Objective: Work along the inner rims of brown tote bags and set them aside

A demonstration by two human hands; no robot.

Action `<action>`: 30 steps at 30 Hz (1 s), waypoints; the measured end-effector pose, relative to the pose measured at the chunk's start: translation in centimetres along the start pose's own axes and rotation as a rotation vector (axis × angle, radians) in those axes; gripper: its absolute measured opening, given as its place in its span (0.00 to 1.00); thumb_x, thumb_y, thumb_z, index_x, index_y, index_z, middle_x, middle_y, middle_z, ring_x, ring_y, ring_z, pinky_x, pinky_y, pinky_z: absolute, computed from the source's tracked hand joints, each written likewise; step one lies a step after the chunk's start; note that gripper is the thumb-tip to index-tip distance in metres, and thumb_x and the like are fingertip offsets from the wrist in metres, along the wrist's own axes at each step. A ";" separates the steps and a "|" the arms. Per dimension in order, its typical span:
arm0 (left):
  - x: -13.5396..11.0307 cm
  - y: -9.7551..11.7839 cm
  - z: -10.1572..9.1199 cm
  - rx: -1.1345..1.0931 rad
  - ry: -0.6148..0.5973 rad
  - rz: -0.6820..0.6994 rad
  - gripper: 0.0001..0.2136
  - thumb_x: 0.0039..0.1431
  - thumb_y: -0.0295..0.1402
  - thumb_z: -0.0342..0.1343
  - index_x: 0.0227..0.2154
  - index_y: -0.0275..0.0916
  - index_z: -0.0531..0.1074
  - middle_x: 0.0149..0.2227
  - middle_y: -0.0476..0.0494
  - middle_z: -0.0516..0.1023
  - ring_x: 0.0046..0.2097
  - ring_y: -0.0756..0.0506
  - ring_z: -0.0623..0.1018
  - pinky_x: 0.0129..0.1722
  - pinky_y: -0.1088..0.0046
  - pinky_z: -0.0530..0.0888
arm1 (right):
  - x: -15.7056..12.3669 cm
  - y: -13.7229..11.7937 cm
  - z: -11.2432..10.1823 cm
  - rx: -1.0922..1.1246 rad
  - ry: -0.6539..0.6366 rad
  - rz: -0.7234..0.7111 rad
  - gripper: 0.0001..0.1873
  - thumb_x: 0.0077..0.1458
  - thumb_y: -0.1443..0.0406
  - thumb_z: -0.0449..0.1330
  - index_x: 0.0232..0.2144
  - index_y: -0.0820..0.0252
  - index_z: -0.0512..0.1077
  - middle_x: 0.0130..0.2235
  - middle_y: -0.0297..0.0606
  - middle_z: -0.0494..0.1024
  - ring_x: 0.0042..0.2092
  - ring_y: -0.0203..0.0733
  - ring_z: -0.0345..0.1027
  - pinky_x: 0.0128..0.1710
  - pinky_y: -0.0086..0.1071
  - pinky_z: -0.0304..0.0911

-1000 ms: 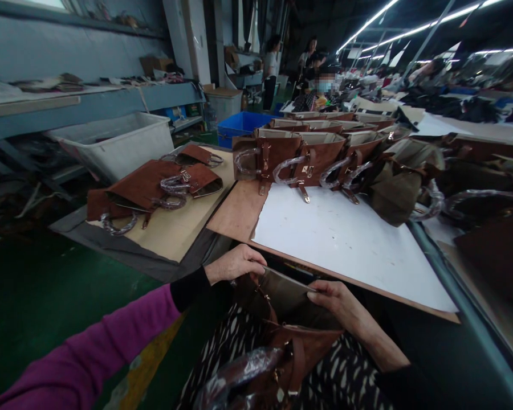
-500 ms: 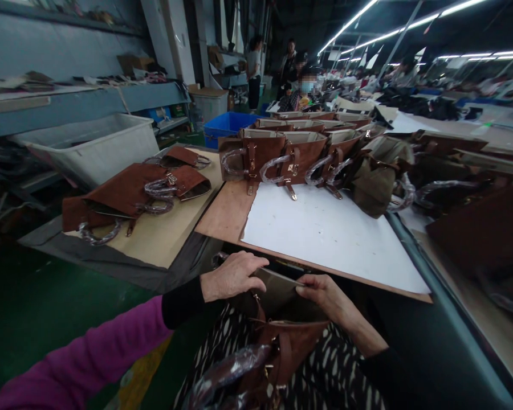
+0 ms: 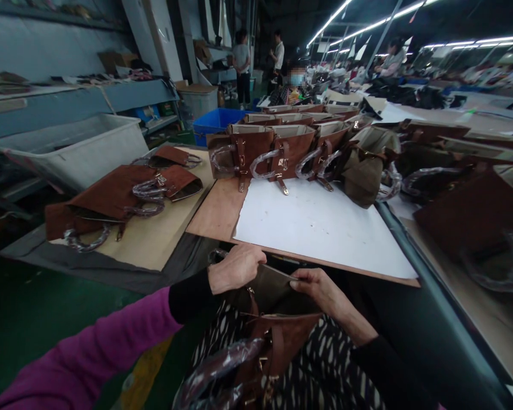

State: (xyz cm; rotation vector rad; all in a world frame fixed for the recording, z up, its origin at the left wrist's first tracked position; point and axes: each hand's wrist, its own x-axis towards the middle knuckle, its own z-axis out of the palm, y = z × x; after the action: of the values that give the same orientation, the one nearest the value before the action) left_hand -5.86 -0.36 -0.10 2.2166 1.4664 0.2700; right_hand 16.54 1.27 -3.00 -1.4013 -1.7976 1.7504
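A brown suede handbag (image 3: 277, 336) rests on my lap below the table edge, its plastic-wrapped handle (image 3: 216, 370) toward me. My left hand (image 3: 236, 267) grips the far left rim of the bag's open mouth, fingers curled over it. My right hand (image 3: 318, 287) pinches the grey-olive lining (image 3: 270, 285) at the right rim. Both hands are closed on the bag.
A white sheet (image 3: 320, 228) lies on a brown board (image 3: 216, 210) in front of me. A row of brown handbags (image 3: 277, 151) stands behind it. More bags (image 3: 123, 196) lie on a side table at left. A white bin (image 3: 72, 148), a blue crate (image 3: 216, 122) and several people stand beyond.
My hands and the bag have drawn slightly closer together at the bag's mouth. The view has shifted a little to the right and up; the bags on the table have not moved.
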 end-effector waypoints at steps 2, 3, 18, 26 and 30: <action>0.2 0.4 0.0 -0.046 -0.036 0.072 0.14 0.48 0.21 0.47 0.32 0.37 0.76 0.30 0.45 0.77 0.34 0.48 0.73 0.33 0.77 0.64 | -0.2 -0.1 0.0 0.014 -0.004 0.001 0.07 0.44 0.63 0.58 0.23 0.62 0.72 0.22 0.30 0.68 0.27 0.34 0.59 0.29 0.28 0.54; 0.3 0.6 0.0 -0.065 -0.065 0.096 0.14 0.48 0.22 0.47 0.34 0.38 0.75 0.30 0.46 0.77 0.33 0.48 0.73 0.32 0.78 0.64 | -0.3 -0.2 0.0 0.020 -0.006 -0.005 0.07 0.44 0.63 0.58 0.23 0.62 0.72 0.22 0.30 0.69 0.27 0.34 0.59 0.29 0.28 0.54; 2.3 0.5 -0.2 -0.317 -0.318 -0.027 0.10 0.50 0.33 0.51 0.27 0.33 0.76 0.21 0.51 0.71 0.23 0.53 0.65 0.21 0.80 0.57 | -0.6 0.0 0.0 0.093 -0.050 0.007 0.08 0.43 0.63 0.60 0.25 0.63 0.73 0.21 0.29 0.69 0.24 0.32 0.58 0.26 0.27 0.53; 2.3 0.9 0.3 -0.391 -0.379 0.047 0.12 0.51 0.32 0.49 0.31 0.33 0.76 0.26 0.49 0.74 0.26 0.52 0.67 0.24 0.81 0.61 | -1.5 0.0 0.0 0.157 -0.078 0.034 0.09 0.38 0.65 0.62 0.27 0.63 0.75 0.22 0.30 0.72 0.26 0.34 0.63 0.27 0.27 0.56; 1.6 0.6 0.3 -0.462 -0.419 0.077 0.12 0.51 0.33 0.49 0.32 0.33 0.76 0.25 0.50 0.72 0.27 0.52 0.67 0.25 0.81 0.60 | -1.8 -0.2 -0.2 0.116 -0.116 -0.036 0.10 0.44 0.61 0.59 0.26 0.64 0.74 0.22 0.31 0.71 0.26 0.34 0.61 0.27 0.27 0.55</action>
State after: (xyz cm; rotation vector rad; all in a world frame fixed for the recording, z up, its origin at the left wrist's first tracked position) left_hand -4.61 0.86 -0.26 1.8166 0.9793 0.1383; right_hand 17.50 0.06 -2.04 -1.2387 -1.7347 1.9198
